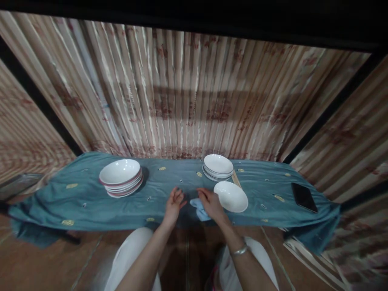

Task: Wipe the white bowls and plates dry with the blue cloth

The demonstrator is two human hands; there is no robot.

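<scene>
My left hand (175, 203) hovers near the front of the cloth-covered table, fingers loosely bent and apart, with nothing in it. Beside it, my right hand (212, 205) is closed on a light blue cloth (200, 211), which bunches out below and to the left of the fingers. Just right of that hand lies a single shallow white bowl (232, 197), its near left edge partly covered by the hand. Behind this bowl stands a stack of white plates (218, 165). Farther left is a stack of white bowls (121, 176), some with reddish rims.
A teal patterned tablecloth (169, 178) covers the long table. Light wooden sticks (236, 180) lie by the plate stack, and a dark flat tablet-like object (304, 197) rests at the right. A pleated curtain (188, 97) hangs behind, between dark frame posts (333, 105).
</scene>
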